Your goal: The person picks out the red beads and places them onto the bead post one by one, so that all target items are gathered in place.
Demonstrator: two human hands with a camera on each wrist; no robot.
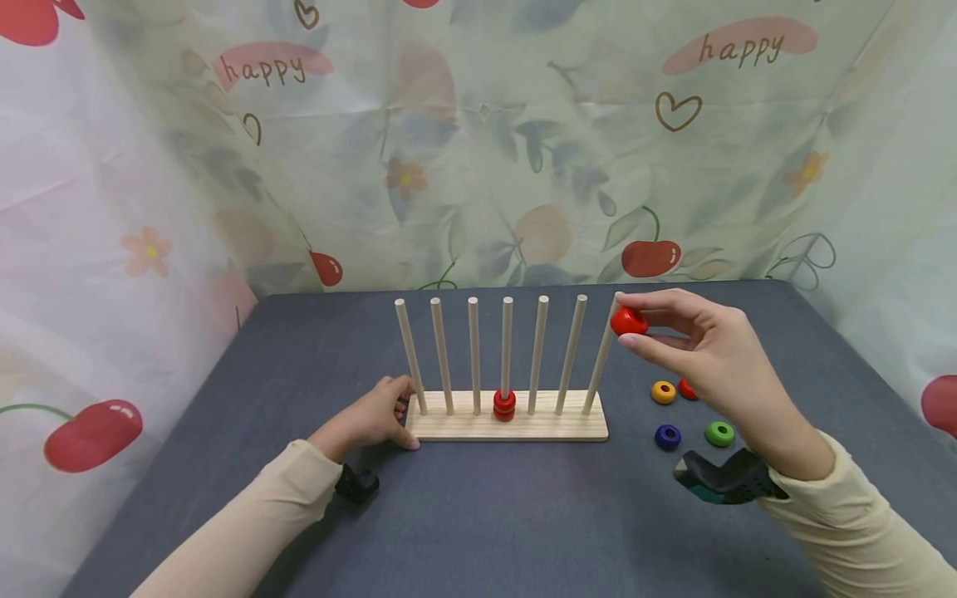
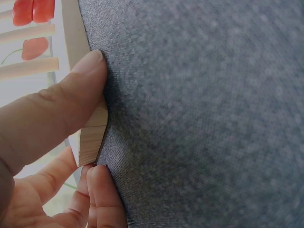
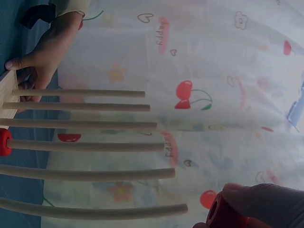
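Note:
A wooden peg rack (image 1: 449,428) with a row of upright pegs stands on the table. Two red rings (image 1: 504,405) are stacked on its middle peg. My left hand (image 1: 377,415) grips the left end of the base, with the thumb (image 2: 90,71) along the front edge and fingers curled at the end. My right hand (image 1: 699,336) pinches another red ring (image 1: 629,322) between thumb and fingertips, up near the top of the rightmost peg (image 1: 601,365), overlapping it in the head view. The held ring (image 3: 223,216) shows its hole in the right wrist view.
Right of the rack, below my right hand, lie a yellow ring (image 1: 663,392), a blue ring (image 1: 668,437), a green ring (image 1: 719,433) and a red ring (image 1: 686,389) partly hidden by the hand. A printed curtain (image 1: 478,166) hangs behind the dark table (image 1: 508,523).

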